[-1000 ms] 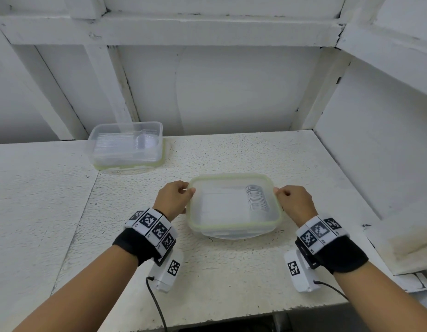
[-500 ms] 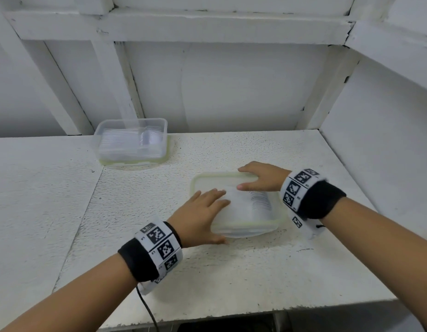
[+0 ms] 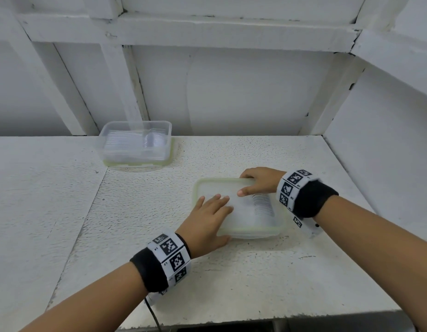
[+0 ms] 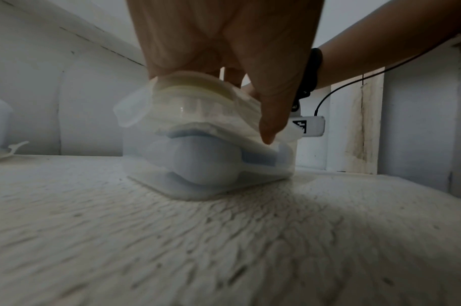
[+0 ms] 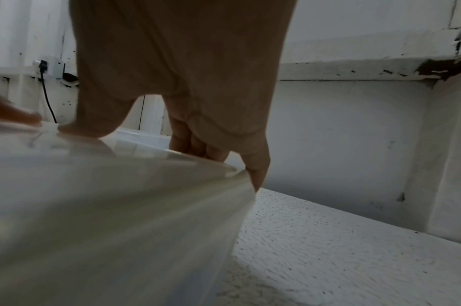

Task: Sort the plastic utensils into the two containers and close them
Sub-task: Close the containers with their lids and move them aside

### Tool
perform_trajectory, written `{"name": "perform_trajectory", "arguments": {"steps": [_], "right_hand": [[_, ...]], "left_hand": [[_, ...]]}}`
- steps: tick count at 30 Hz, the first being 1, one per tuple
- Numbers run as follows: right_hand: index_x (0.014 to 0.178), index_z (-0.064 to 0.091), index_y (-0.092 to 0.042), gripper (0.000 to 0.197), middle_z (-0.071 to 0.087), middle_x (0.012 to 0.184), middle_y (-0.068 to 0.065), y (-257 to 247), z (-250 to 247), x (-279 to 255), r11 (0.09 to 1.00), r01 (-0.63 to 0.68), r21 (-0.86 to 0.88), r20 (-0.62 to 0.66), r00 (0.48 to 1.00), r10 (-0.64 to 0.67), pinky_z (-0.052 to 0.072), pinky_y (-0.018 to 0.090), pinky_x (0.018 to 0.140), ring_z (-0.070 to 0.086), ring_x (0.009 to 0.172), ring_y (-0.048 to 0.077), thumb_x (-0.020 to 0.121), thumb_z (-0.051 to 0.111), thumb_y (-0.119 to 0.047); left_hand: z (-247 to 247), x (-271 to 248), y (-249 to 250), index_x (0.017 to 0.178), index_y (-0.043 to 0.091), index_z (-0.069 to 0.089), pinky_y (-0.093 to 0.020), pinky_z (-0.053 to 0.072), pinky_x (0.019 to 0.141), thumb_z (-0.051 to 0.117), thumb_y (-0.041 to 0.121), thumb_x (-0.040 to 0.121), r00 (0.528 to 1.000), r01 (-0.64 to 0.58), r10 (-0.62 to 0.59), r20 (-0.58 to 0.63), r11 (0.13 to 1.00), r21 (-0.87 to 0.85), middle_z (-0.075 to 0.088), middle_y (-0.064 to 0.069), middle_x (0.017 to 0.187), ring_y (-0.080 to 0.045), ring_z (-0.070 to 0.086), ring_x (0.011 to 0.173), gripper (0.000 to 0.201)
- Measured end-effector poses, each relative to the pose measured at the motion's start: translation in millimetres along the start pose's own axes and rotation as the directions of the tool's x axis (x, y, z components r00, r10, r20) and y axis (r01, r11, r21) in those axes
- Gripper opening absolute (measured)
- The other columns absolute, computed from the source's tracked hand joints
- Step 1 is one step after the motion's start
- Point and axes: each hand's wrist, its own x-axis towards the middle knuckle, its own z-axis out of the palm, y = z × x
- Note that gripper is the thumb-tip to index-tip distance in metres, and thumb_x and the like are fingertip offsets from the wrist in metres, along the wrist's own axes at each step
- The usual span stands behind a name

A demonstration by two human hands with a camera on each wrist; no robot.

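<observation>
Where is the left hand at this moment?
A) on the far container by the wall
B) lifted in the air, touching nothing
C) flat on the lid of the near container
C: the left hand lies with straight fingers on the lid of the near container, thumb at its front edge.

A white, rough-textured tabletop (image 3: 140, 236) fills the lower half of the head view. Behind it, across the upper frame, stands a white painted wall (image 3: 243, 92) with wooden framing. A seam (image 3: 88, 207) runs diagonally through the surface at lower left.
</observation>
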Motion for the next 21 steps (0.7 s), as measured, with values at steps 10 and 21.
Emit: {"name": "perform_trajectory", "arguments": {"steps": [10,21], "right_hand": [[0.134,0.043,-0.016,0.058,0.049,0.133,0.003,1,5,-4,1.000,-0.007,-0.012,-0.016,1.000,0.007,0.035,0.028,0.096,0.047,0.118,0.018,0.087,0.057,-0.047],[0.136,0.045,-0.017,0.048,0.050,0.137,0.002,-38,-35,-4,0.996,0.067,0.066,-0.198,0.979,-0.053,0.033,0.027,0.102,0.048,0.124,0.016,0.094,0.048,-0.041]], "left_hand": [[-2,2,-6,0.145,0.020,0.025,-0.031,-0.005,0.115,0.055,0.048,0.087,1.000,-0.030,0.030,-0.007,0.998,-0.050,0.008,0.002,0.157,-0.013,0.002,0.145,0.071],[-70,-14,-102,0.120,0.013,0.059,-0.021,0.038,0.090,0.049,0.027,0.095,0.908,0.220,-0.360,-0.215,0.845,-0.487,0.061,0.001,0.119,-0.008,0.053,0.103,0.030]]}}
